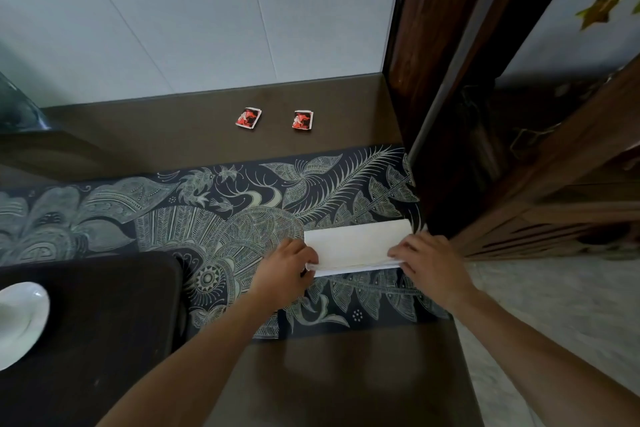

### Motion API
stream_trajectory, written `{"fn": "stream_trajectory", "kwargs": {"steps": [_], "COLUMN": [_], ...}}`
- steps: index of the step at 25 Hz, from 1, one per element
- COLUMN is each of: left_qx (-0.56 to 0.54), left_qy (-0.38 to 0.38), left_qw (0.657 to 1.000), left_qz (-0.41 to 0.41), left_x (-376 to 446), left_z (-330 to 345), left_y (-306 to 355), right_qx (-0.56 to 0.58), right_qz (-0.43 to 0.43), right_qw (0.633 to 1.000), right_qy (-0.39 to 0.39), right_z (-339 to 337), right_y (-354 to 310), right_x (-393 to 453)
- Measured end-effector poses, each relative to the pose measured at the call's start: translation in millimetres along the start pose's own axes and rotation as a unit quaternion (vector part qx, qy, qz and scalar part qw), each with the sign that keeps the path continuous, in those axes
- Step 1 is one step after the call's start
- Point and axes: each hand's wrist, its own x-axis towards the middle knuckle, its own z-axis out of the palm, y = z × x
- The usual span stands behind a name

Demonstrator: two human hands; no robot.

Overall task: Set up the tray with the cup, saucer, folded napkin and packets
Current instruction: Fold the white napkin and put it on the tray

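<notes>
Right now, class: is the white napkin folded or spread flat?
Folded: the napkin shows stacked layers along its near edge, pinched at each end by the left hand and right hand.

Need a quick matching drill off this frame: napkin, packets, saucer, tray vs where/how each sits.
Things:
1. napkin
2. packets
3. saucer
4. tray

States:
A. dark, at the near left, partly over the patterned cloth
B. white, resting on the tray
C. red, lying on bare table near the wall
D. white, pinched at both ends by the left hand and right hand

Pairs: 1-D, 2-C, 3-B, 4-A
</notes>
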Motion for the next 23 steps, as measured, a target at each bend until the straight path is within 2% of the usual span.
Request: {"fn": "stream_trajectory", "kwargs": {"steps": [4, 10, 15, 20, 23], "left_qx": [-0.003, -0.022, -0.089, -0.131, -0.126], "left_qy": [-0.007, 0.016, 0.046, 0.064, 0.063], "left_qw": [1.000, 0.999, 0.993, 0.985, 0.986], "left_qz": [-0.019, -0.023, -0.064, -0.097, -0.086], "left_x": [-6, -8, -12, -7, -4], "left_z": [10, 17, 23, 26, 25], "left_y": [0, -4, -8, -14, -14], "right_qx": [0.002, 0.013, 0.014, 0.011, 0.019], "right_qz": [0.020, 0.060, 0.029, 0.036, 0.026], "right_qw": [1.000, 0.997, 0.993, 0.990, 0.989], "right_qy": [-0.008, 0.040, 0.113, 0.136, 0.146], "right_z": [10, 17, 27, 35, 38], "right_y": [-2, -8, -2, 0, 3], "right_x": [-5, -7, -13, -8, -4]}}
